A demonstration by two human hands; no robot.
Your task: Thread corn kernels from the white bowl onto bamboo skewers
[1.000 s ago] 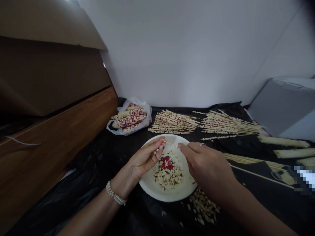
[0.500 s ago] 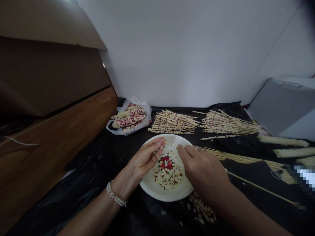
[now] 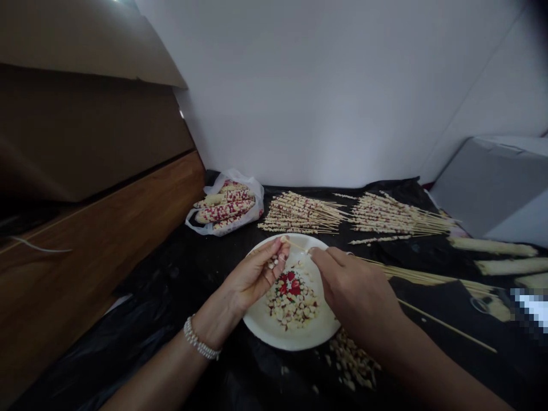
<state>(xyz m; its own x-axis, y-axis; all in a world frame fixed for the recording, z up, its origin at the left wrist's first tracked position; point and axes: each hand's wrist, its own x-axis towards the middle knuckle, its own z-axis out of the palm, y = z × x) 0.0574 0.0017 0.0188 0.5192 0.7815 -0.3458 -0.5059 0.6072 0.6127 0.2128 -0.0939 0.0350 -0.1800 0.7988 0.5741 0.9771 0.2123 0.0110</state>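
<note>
Over the plate, my left hand [image 3: 252,274] pinches a pale corn kernel [image 3: 284,240] between thumb and forefinger, at the tip of a thin wooden skewer [image 3: 297,246]. Several loose kernels [image 3: 273,261] sit in the curled fingers of that hand. My right hand [image 3: 353,285] is closed around the skewer, whose long rear part runs out behind it toward the lower right. Part of the skewer is hidden by my right fingers. Below both hands, the white plate [image 3: 261,334] with a red flower print holds a pile of corn kernels [image 3: 293,308].
A plastic bag of corn cobs [image 3: 225,208] stands at the back left. Two piles of kernel-threaded skewers [image 3: 299,212] lie behind the plate. Bare skewers [image 3: 428,274] and stripped cobs [image 3: 492,246] are at right. Loose kernels [image 3: 353,359] lie on black plastic sheeting [image 3: 162,308].
The skewer has shifted a little to the left, and its rear end has drawn nearer. A kernel now shows at its tip in my left fingertips. My right hand has tilted slightly.
</note>
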